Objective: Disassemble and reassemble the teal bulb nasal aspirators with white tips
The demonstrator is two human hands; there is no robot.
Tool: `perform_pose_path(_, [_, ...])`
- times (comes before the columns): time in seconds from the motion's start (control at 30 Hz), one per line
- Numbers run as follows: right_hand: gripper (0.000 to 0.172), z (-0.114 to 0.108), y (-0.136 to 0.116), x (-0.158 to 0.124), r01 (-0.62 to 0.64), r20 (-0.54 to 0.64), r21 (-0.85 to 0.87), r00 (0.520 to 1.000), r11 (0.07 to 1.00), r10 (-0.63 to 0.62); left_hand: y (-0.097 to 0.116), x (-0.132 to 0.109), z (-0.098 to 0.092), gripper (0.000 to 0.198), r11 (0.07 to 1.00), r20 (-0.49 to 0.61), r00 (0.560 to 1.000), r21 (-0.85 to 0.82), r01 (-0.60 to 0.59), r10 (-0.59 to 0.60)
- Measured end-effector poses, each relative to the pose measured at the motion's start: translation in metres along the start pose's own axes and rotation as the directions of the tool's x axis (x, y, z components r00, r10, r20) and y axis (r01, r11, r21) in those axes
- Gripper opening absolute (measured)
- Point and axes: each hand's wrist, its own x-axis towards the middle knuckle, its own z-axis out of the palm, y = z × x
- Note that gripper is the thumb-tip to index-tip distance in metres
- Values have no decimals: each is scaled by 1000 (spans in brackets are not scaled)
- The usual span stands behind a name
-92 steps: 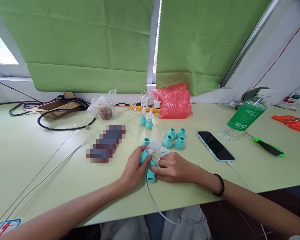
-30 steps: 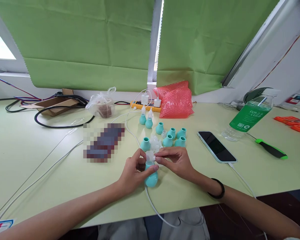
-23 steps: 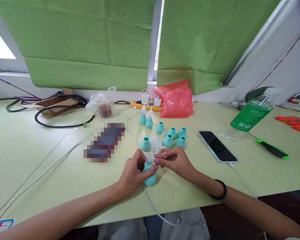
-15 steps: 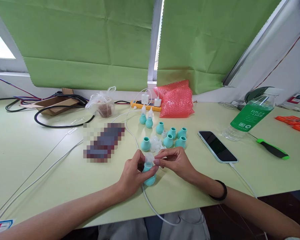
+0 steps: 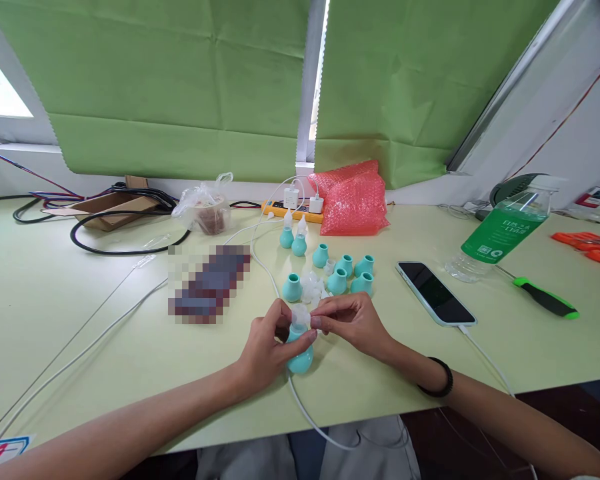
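Note:
My left hand (image 5: pixel 267 347) grips a teal rubber bulb (image 5: pixel 300 359) just above the pale green table (image 5: pixel 80 313). My right hand (image 5: pixel 353 321) pinches a small clear plastic tip (image 5: pixel 300 315) at the bulb's neck. Both hands meet over the bulb. Behind them lie several more teal bulbs (image 5: pixel 347 275) with open necks and a small heap of clear tips (image 5: pixel 311 285). Two bulbs with tips fitted (image 5: pixel 293 240) stand farther back.
A white cable (image 5: pixel 300 400) runs under my hands. A phone (image 5: pixel 433 292) lies to the right, with a green-labelled bottle (image 5: pixel 500 230) and a green-handled screwdriver (image 5: pixel 543 298) beyond. Red bubble wrap (image 5: pixel 353 200), a power strip (image 5: pixel 293 210), a plastic bag (image 5: pixel 205 207) and black cables (image 5: pixel 125 227) sit at the back.
Three seconds ago both hands pressed low on bulbs on the table. Since then they have lifted one bulb and brought a clear tip to its neck; over the last second they barely move.

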Motion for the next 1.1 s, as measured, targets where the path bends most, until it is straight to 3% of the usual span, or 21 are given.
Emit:
perform_pose_path(0.23, [7,-11,-2,4,19,84,-170,996,985,-5,2,0,-1,31,998,21,999,55,-43,42])
perform_pose_path(0.4, [3,-8,-6,2,163,117,-256,984,953,-137,2,-2,-1,30,991,25,997,114,-73,70])
perform_pose_path(0.63, [3,-6,-3,-2,279,119,-296,960,914,-254,3,-3,0,28,988,29,997,135,-71,68])
perform_pose_path(0.93, [7,-3,-4,-4,345,74,-313,938,885,-339,8,-3,1,29,995,-50,999,96,-8,13])
perform_pose_path(1.1, [6,-4,-3,-4,294,46,-271,955,916,-293,9,-1,1,29,998,-49,999,67,18,-14])
